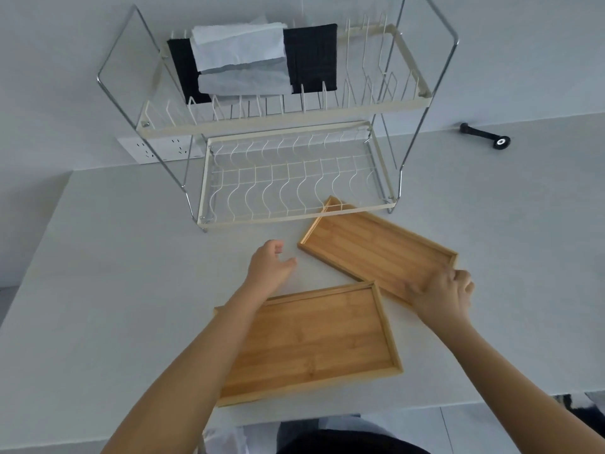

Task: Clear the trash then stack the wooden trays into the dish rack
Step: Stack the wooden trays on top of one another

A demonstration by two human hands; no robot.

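Soft, even, cool light; faint shadows only. No glare. Slightly soft overall, right hand motion-blurred. Wide-angle bending at edges: dish rack frame bows outward.

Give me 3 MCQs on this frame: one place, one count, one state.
1. Where does the far corner of the farther wooden tray lie?
A. Under the front edge of the dish rack's lower tier
B. On the upper tier
C. Atop the nearer tray

2. How many wooden trays are on the counter?
A. One
B. Two
C. Three

3. What is the right hand doing?
A. Hovering well clear of both trays
B. Gripping the farther tray's near right corner
C. Holding the white paper

Answers:
1 A: that corner shows behind the front bar of the dish rack.
2 B: the farther tray and the nearer tray are the only two.
3 B: its fingers curl over that corner, while the left hand is open and apart from the tray.
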